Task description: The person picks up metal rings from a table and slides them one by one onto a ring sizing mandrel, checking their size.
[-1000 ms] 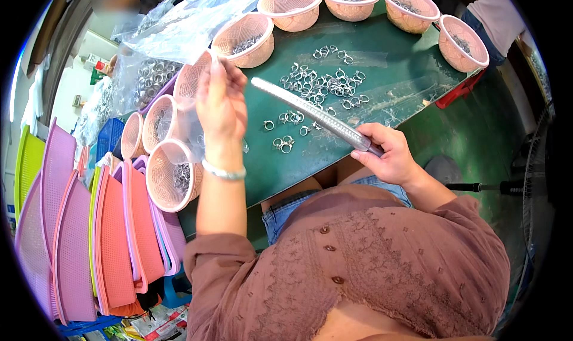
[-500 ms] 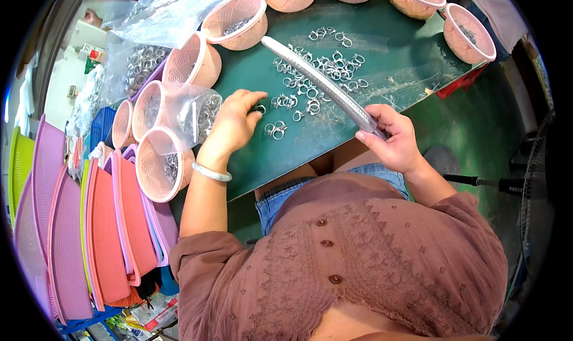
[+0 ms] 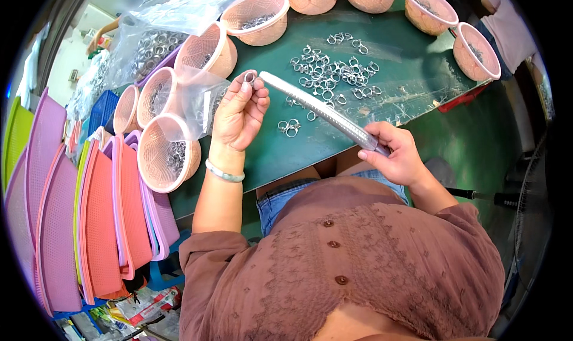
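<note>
Between the thumb and fingers of my left hand (image 3: 239,117) is a silver ring (image 3: 249,77), held up close to the thin tip of a ring mandrel (image 3: 316,107). The ring looks apart from the tip. My right hand (image 3: 399,153) grips the mandrel by its thick dark end, and the grey, marked stick slants up to the left. Beyond it, many loose silver rings (image 3: 337,72) lie in a pile on the green table (image 3: 262,156). A few rings (image 3: 289,127) sit apart, nearer to me.
Pink baskets curve around the table's left and far edges; one (image 3: 169,153) near my left forearm holds small metal pieces. A clear bag (image 3: 197,105) leans beside it. Stacked plastic baskets (image 3: 98,221) stand at left. A person (image 3: 507,27) is at the far right.
My left hand has risen from the tabletop, turned palm up, and now holds a ring near the mandrel's tip. The right hand keeps its grip. The whole view has shifted slightly.
</note>
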The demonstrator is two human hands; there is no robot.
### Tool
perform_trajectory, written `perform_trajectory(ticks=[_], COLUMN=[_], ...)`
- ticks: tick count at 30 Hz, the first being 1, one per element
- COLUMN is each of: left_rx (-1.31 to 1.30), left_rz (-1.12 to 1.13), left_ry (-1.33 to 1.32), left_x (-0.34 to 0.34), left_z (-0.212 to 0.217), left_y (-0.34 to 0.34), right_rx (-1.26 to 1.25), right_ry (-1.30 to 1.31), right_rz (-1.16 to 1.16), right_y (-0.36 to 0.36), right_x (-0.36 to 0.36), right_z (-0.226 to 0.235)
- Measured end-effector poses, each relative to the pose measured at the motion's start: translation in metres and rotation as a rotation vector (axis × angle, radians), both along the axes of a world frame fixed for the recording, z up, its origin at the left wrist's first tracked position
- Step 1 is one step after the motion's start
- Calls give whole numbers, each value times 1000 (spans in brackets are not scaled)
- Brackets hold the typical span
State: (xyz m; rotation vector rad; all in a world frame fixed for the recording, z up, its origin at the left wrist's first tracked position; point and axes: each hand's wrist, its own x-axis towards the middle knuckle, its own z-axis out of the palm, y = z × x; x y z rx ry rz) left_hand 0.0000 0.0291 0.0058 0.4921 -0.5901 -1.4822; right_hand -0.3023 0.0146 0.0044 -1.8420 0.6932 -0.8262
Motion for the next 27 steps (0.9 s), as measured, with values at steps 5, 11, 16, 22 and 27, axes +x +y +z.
perform_trajectory(ticks=[5,11,16,22,27], left_rx=[-4,-73,-70,-104,-119], left_rz=[18,-35,-22,-19,26], left_ry=[20,-219,-254,-325,-402], left_x=[-8,-12,-22,-16,-17], left_z=[7,4,6,4,9], left_y=[11,26,36,41,45], right_rx=[-4,-90,-187,-226,-223], right_ry=[28,75,87,117,135], right_rz=[32,59,33,31,33], right_y=[3,7,9,12,15], right_x=[5,9,13,14,15], right_z=[2,9,7,5,7])
